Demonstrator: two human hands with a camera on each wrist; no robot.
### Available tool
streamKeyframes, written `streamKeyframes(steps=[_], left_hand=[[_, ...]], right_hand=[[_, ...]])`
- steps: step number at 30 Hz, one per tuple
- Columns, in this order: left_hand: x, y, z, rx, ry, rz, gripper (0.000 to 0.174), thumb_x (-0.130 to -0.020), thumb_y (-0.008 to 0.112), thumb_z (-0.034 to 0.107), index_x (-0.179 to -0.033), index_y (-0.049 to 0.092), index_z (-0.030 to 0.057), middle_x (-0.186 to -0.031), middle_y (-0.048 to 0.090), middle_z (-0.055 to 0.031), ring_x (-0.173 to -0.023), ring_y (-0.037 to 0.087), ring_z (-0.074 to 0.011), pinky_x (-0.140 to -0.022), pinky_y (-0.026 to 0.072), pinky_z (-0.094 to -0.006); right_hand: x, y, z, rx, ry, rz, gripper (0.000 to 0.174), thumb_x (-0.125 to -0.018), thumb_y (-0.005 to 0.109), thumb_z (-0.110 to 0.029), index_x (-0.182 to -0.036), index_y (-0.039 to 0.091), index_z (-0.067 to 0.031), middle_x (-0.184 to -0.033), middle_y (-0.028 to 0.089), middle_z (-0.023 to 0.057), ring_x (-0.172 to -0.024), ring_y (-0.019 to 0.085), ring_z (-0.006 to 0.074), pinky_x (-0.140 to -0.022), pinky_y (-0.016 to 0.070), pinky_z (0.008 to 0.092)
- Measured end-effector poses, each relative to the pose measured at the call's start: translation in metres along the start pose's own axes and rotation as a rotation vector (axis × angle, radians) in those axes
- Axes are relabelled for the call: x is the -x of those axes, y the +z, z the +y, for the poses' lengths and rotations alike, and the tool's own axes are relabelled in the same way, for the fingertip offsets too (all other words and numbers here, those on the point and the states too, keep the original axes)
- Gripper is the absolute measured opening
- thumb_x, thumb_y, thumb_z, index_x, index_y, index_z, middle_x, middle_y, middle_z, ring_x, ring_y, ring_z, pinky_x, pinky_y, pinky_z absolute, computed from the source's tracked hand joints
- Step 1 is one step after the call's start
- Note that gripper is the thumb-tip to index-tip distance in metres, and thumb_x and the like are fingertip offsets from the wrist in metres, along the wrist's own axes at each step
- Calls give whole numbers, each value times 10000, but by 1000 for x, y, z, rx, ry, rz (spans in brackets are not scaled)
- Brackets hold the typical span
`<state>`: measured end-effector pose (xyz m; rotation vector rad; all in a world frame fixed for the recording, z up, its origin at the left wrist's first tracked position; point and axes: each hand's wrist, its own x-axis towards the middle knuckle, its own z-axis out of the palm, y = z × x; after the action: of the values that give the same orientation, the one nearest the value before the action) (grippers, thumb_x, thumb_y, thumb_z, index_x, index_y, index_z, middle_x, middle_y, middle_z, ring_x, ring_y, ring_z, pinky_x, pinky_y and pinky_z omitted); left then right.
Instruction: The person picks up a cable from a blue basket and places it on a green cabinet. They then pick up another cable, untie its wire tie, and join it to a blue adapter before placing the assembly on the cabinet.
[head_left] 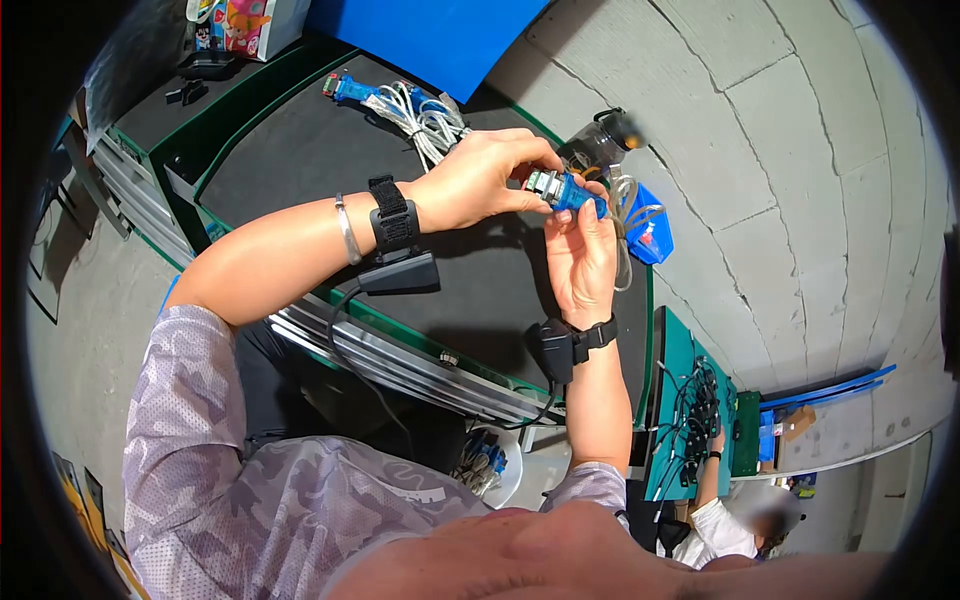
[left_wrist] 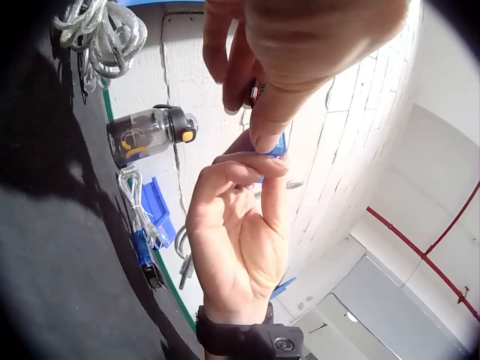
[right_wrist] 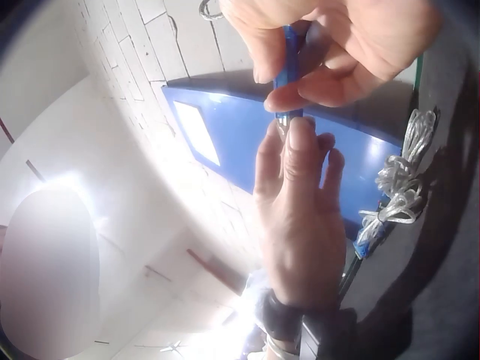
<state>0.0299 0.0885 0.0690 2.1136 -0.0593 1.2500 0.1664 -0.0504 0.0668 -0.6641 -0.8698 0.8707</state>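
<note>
Both hands meet on a translucent blue cable connector [head_left: 577, 194] with a metal-and-green end. My left hand [head_left: 480, 178] pinches that metal end between thumb and fingers. From below, my right hand [head_left: 582, 262] grips the blue housing, thumb along it. In the right wrist view the blue housing [right_wrist: 288, 71] stands between the two sets of fingertips; the fingers partly hide it. A grey cable [head_left: 622, 215] hangs in loops beside my right hand. Behind my left hand, a bundled clear-white cable [head_left: 425, 118] with blue connectors lies on the dark mat [head_left: 290, 160].
A dark clear bottle [left_wrist: 142, 135] and a blue tray [head_left: 652, 232] stand at the table's far edge. A blue panel [head_left: 420, 35] rises at the back. Below the table is a white bin [head_left: 512, 475] with connectors. Another person works at a teal table [head_left: 675, 340] at right.
</note>
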Motion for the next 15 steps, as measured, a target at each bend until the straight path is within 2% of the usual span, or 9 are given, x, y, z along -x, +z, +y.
streamKeyframes(steps=[2,6,9,15], left_hand=[[0,0,-1,8,2,-10,359,-734,811,173,-1016,635,35,-873,624,-89,-764,613,-220,-687,507,-333],[1,-1,-2,-2,-6,-13,355,-728,810,163,-1007,634,33,-861,622,-89,-760,612,-223,-677,504,-336],[1,-1,-3,-27,-8,-26,351,-719,813,128,-1017,646,45,-867,626,-67,-753,612,-194,-673,503,-319],[1,0,-8,-78,38,-25,344,-718,811,127,-1006,644,42,-864,623,-77,-763,610,-201,-673,502,-322]], right_hand=[[1,5,1,78,-46,52,275,-956,604,-108,-1208,513,-41,-1204,575,102,-952,595,128,-820,522,241],[3,6,2,171,-75,66,269,-958,603,-109,-1203,518,-38,-1206,572,101,-915,591,110,-818,521,236],[3,5,3,220,-96,49,274,-958,606,-116,-1206,516,-42,-1222,565,101,-864,592,98,-819,525,228],[2,-1,6,175,-70,72,279,-955,608,-110,-1211,513,-50,-1250,560,105,-884,592,106,-824,525,231]])
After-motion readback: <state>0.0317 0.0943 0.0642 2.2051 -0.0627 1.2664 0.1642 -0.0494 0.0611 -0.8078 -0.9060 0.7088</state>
